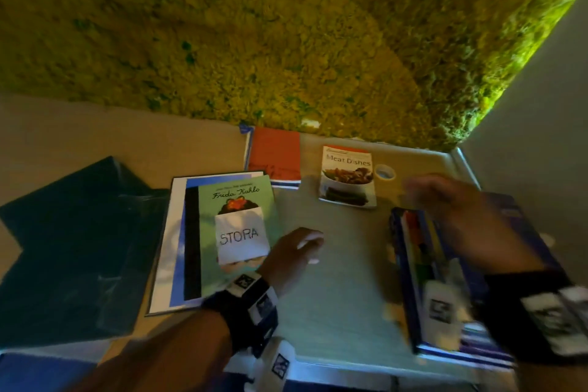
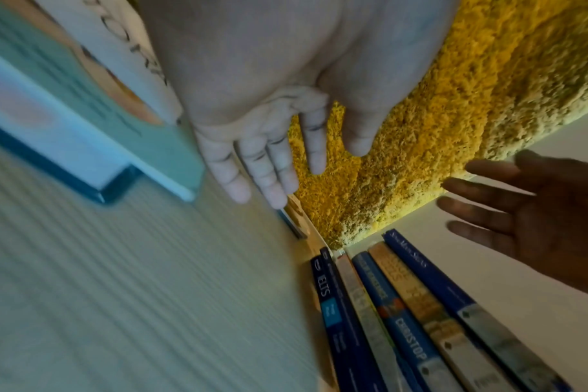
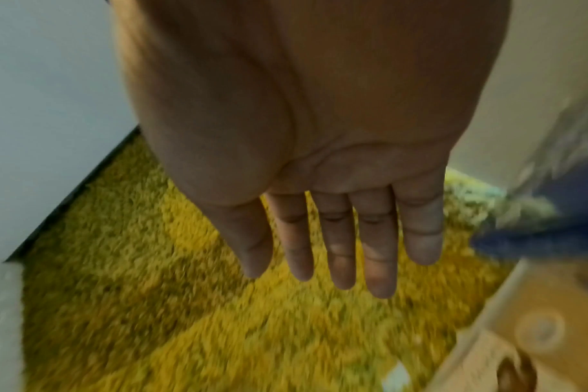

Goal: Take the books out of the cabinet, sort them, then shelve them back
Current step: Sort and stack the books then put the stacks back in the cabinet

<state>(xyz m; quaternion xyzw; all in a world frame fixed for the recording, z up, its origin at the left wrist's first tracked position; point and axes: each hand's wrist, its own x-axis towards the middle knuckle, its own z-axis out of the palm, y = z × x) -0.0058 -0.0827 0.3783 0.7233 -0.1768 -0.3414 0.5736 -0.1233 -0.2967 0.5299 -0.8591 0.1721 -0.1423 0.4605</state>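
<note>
Books lie on a pale table [image 1: 337, 280]. A green Frida Kahlo book [image 1: 235, 197] tops a stack at the left, with a white note reading STORA [image 1: 240, 237] on its cover. My left hand [image 1: 299, 248] hovers just right of that stack, fingers straight [image 2: 262, 169], holding nothing. A Meat Dishes book [image 1: 346, 177] and an orange book [image 1: 275, 153] lie farther back. A pile of blue books [image 1: 445, 280] sits at the right, their spines [image 2: 403, 318] showing in the left wrist view. My right hand [image 1: 445, 197] is blurred above that pile, fingers spread [image 3: 339, 238] and empty.
A shaggy yellow-green rug [image 1: 286, 35] covers the floor beyond the table. A dark teal sheet or folder [image 1: 73, 248] lies at the left. A small roll of tape [image 1: 385, 172] sits right of the Meat Dishes book. A pale wall [image 1: 541, 137] rises at the right.
</note>
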